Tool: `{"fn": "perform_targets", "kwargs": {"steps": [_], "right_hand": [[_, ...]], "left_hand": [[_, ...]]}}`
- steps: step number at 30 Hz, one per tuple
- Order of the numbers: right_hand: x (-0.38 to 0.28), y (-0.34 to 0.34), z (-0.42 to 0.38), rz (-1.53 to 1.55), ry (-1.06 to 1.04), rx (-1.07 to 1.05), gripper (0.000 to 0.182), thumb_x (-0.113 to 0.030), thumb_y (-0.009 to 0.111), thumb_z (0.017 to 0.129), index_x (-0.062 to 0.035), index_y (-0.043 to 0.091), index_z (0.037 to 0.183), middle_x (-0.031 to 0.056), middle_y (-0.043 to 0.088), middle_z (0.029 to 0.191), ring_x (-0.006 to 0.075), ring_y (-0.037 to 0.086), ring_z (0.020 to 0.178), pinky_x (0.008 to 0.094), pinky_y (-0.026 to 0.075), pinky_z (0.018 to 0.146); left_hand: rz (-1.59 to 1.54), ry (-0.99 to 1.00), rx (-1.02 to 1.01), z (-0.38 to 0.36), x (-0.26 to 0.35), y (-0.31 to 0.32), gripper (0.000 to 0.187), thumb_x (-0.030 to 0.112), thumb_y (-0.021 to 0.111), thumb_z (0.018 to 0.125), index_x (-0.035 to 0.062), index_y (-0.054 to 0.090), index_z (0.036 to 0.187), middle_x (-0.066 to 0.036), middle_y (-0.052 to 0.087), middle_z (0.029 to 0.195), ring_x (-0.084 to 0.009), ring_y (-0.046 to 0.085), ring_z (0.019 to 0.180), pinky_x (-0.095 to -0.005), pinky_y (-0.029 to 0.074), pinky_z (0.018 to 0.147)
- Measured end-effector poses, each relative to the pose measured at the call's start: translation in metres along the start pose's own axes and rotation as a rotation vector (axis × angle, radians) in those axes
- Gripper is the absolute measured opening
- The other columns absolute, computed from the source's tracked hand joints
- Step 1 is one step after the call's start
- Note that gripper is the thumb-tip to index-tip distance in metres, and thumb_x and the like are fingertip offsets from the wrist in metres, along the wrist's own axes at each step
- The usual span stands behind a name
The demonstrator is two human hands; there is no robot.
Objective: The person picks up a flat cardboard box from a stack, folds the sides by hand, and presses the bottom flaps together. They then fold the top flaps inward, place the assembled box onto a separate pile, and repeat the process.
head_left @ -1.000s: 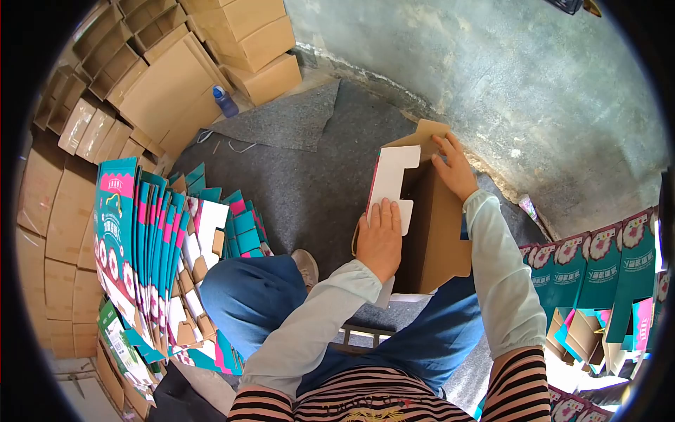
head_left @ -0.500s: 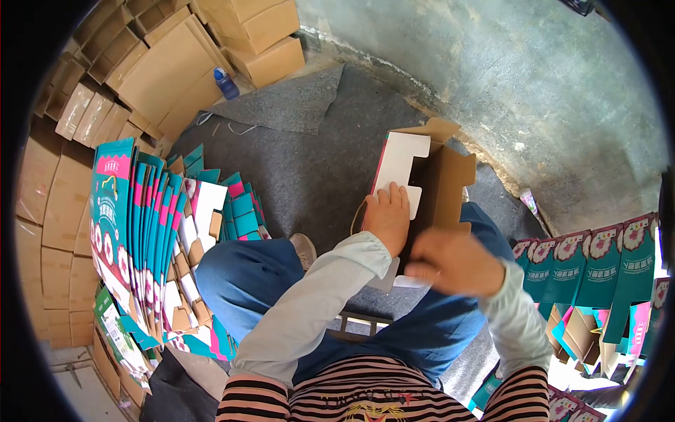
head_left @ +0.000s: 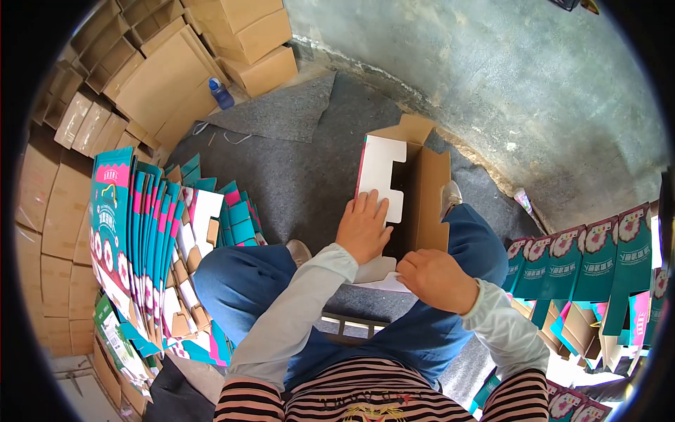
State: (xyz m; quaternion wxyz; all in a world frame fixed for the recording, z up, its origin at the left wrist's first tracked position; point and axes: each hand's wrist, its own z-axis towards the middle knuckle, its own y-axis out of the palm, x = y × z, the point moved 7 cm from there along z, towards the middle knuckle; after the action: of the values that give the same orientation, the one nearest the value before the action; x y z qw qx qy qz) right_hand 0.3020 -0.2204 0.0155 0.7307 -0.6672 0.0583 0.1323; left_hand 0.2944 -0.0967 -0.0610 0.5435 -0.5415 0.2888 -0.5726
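An open cardboard box [head_left: 429, 186] stands between my knees, its brown inside showing and its white flaps folded outward. My left hand [head_left: 363, 226] lies flat on the white side flap [head_left: 383, 165], fingers stretched toward the far end. At the near right corner, my right hand [head_left: 432, 280] has its fingers curled and pinched on the near white end flap [head_left: 373, 271]. The underside of that grip is hidden. Dark shadow fills the inside of the box.
Flattened teal and pink cartons [head_left: 116, 218] stand stacked at my left. More teal cartons [head_left: 562, 257] line the right side. Brown boxes [head_left: 260, 70] pile up at the back left, near a blue bottle [head_left: 221, 93]. A grey wall [head_left: 478, 77] rises beyond.
My right hand, blurred before, has come down onto the near end flap and closed there. The left hand has shifted slightly left and the box appears a little further left in view.
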Motion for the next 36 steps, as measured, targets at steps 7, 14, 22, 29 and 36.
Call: {"fn": "perform_targets", "kwargs": {"steps": [7,14,22,29,36], "right_hand": [[0.034,0.027,0.005,-0.065,0.229,-0.122,0.023,-0.028,0.064,0.082,-0.0066,0.056,0.083,0.0085,0.057,0.074,0.0246,0.061,0.066,0.0366,0.049,0.056],[0.061,0.044,0.022,-0.168,0.317,-0.113,0.034,-0.033,0.071,0.074,-0.0049,0.058,0.088,0.0125,0.057,0.085,0.0253,0.061,0.081,0.0378,0.050,0.063],[0.201,-0.024,0.054,0.021,0.586,0.520,0.062,-0.021,0.061,0.082,0.0093,0.036,0.129,0.0303,0.041,0.130,0.0420,0.048,0.115,0.0444,0.044,0.094],[0.253,-0.004,0.084,-0.058,0.725,-0.117,0.043,-0.030,0.058,0.081,-0.0083,0.058,0.118,0.0218,0.060,0.111,0.0395,0.055,0.109,0.0440,0.046,0.090],[0.219,0.000,0.081,-0.216,0.576,-0.406,0.039,-0.047,0.056,0.081,-0.0191,0.070,0.104,0.0121,0.062,0.112,0.0296,0.060,0.104,0.0407,0.049,0.086]], "left_hand": [[-0.044,0.064,0.045,-0.016,0.001,0.006,0.046,0.029,0.056,0.086,0.0001,0.053,0.122,-0.023,0.042,0.134,-0.0377,0.034,0.130,-0.0478,0.027,0.107],[-0.169,-0.052,-0.028,-0.049,0.020,-0.009,0.055,0.031,0.058,0.085,0.0000,0.047,0.129,-0.026,0.037,0.138,-0.0407,0.031,0.131,-0.0509,0.024,0.108],[-0.092,-0.047,-0.008,-0.069,0.041,-0.005,0.055,0.027,0.060,0.083,0.0064,0.047,0.132,-0.025,0.038,0.138,-0.0397,0.033,0.131,-0.0548,0.024,0.106],[-0.105,0.026,-0.051,-0.074,0.069,0.015,0.041,0.016,0.059,0.080,0.0088,0.057,0.121,-0.020,0.042,0.136,-0.0382,0.036,0.129,-0.0622,0.022,0.103],[-0.171,-0.073,0.034,-0.054,0.088,0.002,0.047,0.041,0.063,0.079,-0.0017,0.059,0.098,-0.024,0.050,0.121,-0.0398,0.041,0.120,-0.0620,0.024,0.099]]}}
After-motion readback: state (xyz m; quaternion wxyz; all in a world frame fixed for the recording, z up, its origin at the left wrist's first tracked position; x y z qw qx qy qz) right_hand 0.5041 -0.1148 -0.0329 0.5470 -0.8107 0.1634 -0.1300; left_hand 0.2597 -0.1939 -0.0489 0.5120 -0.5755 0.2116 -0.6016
